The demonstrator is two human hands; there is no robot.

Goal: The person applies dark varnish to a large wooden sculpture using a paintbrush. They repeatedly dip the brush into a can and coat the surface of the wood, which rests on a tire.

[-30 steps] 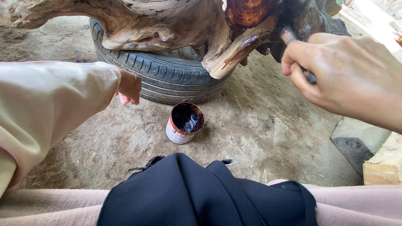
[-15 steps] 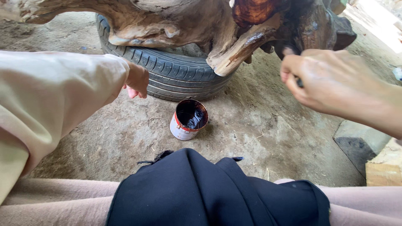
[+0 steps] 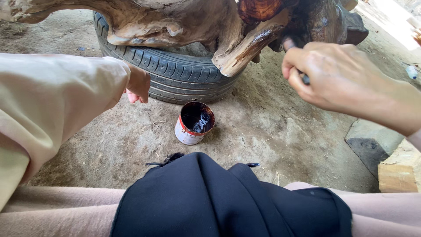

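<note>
Two hands are in view. The right hand, at 2 o'clock, is clenched around a thin dark handle, most likely a brush; only a stub of it is seen between the fingers, and its tip is hidden against the dark, wet-looking part of the wooden stump. The left hand, at 10 o'clock, is half covered by a cream sleeve; its fingers are curled downward just beside the tyre, and nothing is seen to be held.

The open tin of dark liquid stands on the dirt floor at centre, near the black cloth over the lap at 6 o'clock and just below the tyre.

Risks, as judged: the tin could be tipped by a knee or a returning hand, since it stands close to both. Drips from the brush could fall on the cloth or sleeve when it is carried between stump and tin. The stump rests on the tyre only and could rock if pressed hard.

A pale wooden block lies at 4 o'clock. The stump's overhanging spur stands between the right hand and the tin.
</note>
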